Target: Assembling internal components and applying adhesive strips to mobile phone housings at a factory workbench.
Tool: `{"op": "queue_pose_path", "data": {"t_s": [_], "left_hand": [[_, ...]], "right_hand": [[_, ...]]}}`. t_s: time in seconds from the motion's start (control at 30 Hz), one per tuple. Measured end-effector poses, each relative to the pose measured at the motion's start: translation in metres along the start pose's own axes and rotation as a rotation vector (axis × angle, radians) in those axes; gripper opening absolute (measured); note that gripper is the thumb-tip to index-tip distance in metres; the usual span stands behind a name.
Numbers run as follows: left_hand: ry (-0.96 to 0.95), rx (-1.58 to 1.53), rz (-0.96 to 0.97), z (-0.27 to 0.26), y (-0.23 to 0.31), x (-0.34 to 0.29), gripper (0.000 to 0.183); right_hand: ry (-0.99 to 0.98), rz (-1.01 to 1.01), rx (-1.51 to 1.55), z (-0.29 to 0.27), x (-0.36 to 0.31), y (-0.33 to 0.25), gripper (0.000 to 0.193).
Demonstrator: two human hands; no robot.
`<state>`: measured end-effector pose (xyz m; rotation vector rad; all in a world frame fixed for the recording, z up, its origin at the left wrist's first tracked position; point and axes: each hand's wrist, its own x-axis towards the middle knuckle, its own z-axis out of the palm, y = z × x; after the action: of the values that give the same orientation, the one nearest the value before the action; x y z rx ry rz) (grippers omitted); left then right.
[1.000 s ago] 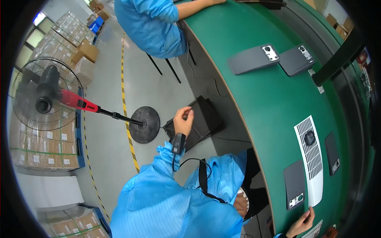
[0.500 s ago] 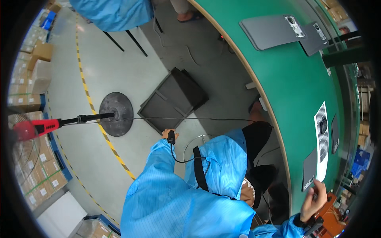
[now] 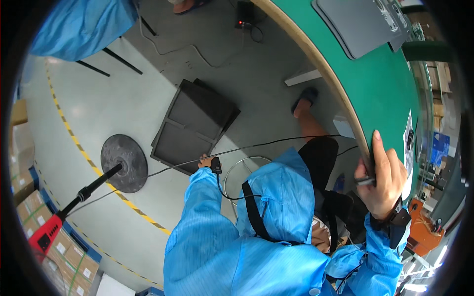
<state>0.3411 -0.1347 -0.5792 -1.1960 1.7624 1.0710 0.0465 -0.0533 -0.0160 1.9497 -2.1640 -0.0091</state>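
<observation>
My left hand (image 3: 205, 161) reaches down to the floor, its fingers curled at the near edge of a black rectangular tray (image 3: 183, 129). That tray lies on another dark one, turned at a slight angle. My right hand (image 3: 384, 183) is at the wooden edge of the green table (image 3: 340, 54), thumb on the outer side and fingers along the top. A small dark piece shows by the thumb; I cannot make out what it is. Beyond the hand lies a white printed sheet (image 3: 409, 135), with a small black part on it.
Dark grey panels (image 3: 355, 24) lie on the table's far part. Left of the trays stands a round black base (image 3: 124, 163) with a red-and-black pole. A cable (image 3: 266, 145) stretches above the floor by my left hand. A metal ring (image 3: 228, 180) shows beside my sleeve. Cartons (image 3: 74, 256) are stacked at left.
My right hand has moved from beside a dark panel near the sheet to the table's edge. My left hand remains at the tray's edge. The view has shifted.
</observation>
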Motion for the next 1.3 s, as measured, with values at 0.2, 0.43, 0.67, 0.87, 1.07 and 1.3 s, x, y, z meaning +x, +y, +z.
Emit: {"op": "queue_pose_path", "data": {"t_s": [0.2, 0.43, 0.67, 0.87, 1.07, 1.3], "left_hand": [[-0.083, 0.043, 0.001, 0.035, -0.015, 0.059, 0.074], [-0.113, -0.123, -0.096, 0.047, -0.01, 0.05, 0.109], [0.42, -0.07, 0.256, 0.023, -0.02, -0.05, 0.057], [0.696, -0.131, 0.334, 0.014, -0.061, -0.187, 0.026], [0.726, -0.07, 0.229, 0.014, -0.079, -0.309, 0.034], [0.483, -0.091, -0.142, 0.04, -0.1, -0.413, 0.036]], "right_hand": [[-0.073, 0.028, -0.102, -0.002, -0.006, -0.003, 0.064], [-0.074, 0.053, -0.115, -0.007, -0.012, -0.001, 0.065], [0.04, -0.043, 0.038, 0.001, -0.001, 0.003, 0.045], [0.069, -0.019, 0.063, 0.006, 0.002, -0.002, 0.051], [0.1, -0.067, 0.075, 0.001, -0.015, -0.003, 0.047], [0.098, -0.265, 0.255, 0.017, -0.046, 0.003, 0.01]]}}
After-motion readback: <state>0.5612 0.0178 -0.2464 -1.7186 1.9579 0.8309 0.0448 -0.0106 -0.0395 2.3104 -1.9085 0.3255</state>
